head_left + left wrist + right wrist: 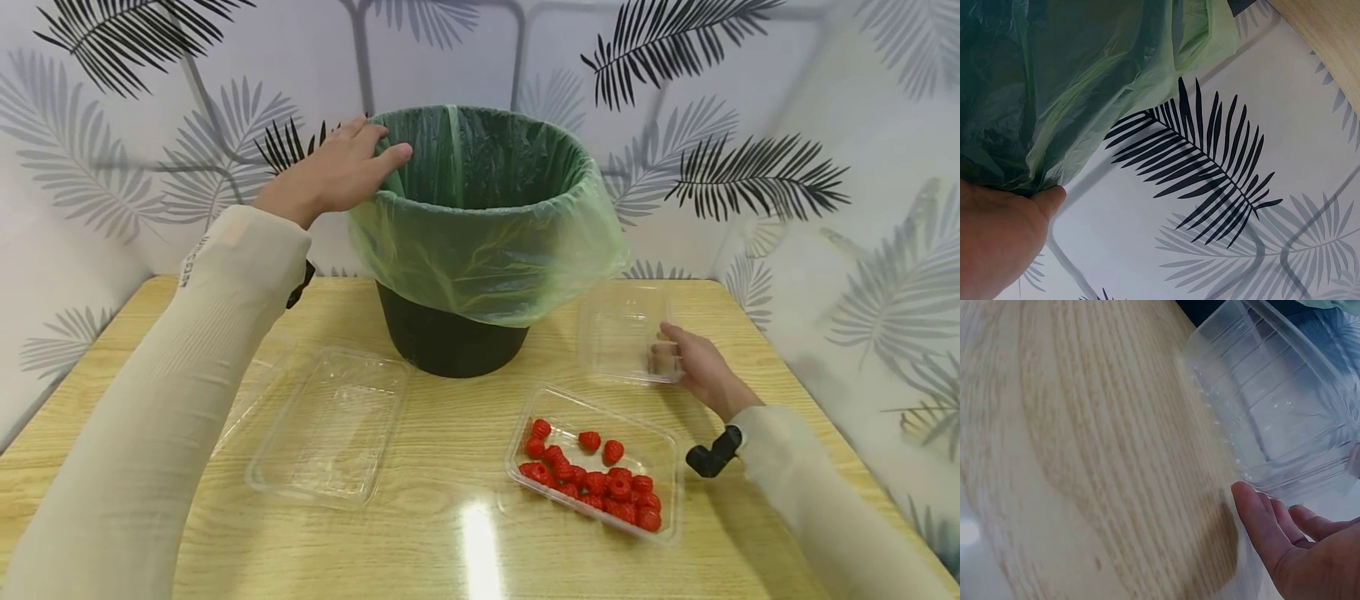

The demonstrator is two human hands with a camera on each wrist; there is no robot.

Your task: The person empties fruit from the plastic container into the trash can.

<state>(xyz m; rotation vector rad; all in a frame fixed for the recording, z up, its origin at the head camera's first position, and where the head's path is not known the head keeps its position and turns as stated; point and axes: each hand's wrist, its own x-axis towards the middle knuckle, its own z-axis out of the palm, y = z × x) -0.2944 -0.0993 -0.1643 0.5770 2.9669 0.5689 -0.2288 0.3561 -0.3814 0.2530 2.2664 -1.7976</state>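
Observation:
A black bin (450, 337) stands at the back of the table, lined with a green bin liner (487, 250) folded over its rim. My left hand (337, 171) grips the liner at the bin's left rim, thumb toward the inside. In the left wrist view, the fingers (1054, 200) meet the gathered edge of the green plastic. At the right, my right hand (705, 367) pinches the right edge of a clear plastic box (618, 329). The right wrist view shows the box (1260, 394) with the fingers (1257, 519) at its near corner, partly seen through the plastic.
A clear tray (585, 417) with several raspberries (618, 487) lies at the front right. Left of the bin are a clear tray (330, 425) and another clear piece (251, 383), partly behind my left sleeve. A leaf-patterned curtain (750, 83) hangs behind the wooden table (420, 533).

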